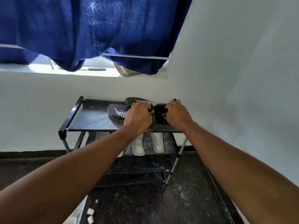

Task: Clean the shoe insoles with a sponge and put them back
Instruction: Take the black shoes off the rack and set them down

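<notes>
Two black sports shoes with white stripes lie on the top shelf of a black shoe rack. The near shoe points left and the far shoe lies behind it against the wall. My left hand grips the near shoe around its opening. My right hand grips the black heel end at the right; which shoe that end belongs to is hidden. On the shelf below lie pale insoles, partly hidden by my left forearm.
The rack stands in a corner between a pale back wall and a pale right wall. A blue curtain hangs over the window above. Dark speckled floor lies below, with two small white pieces at the bottom left.
</notes>
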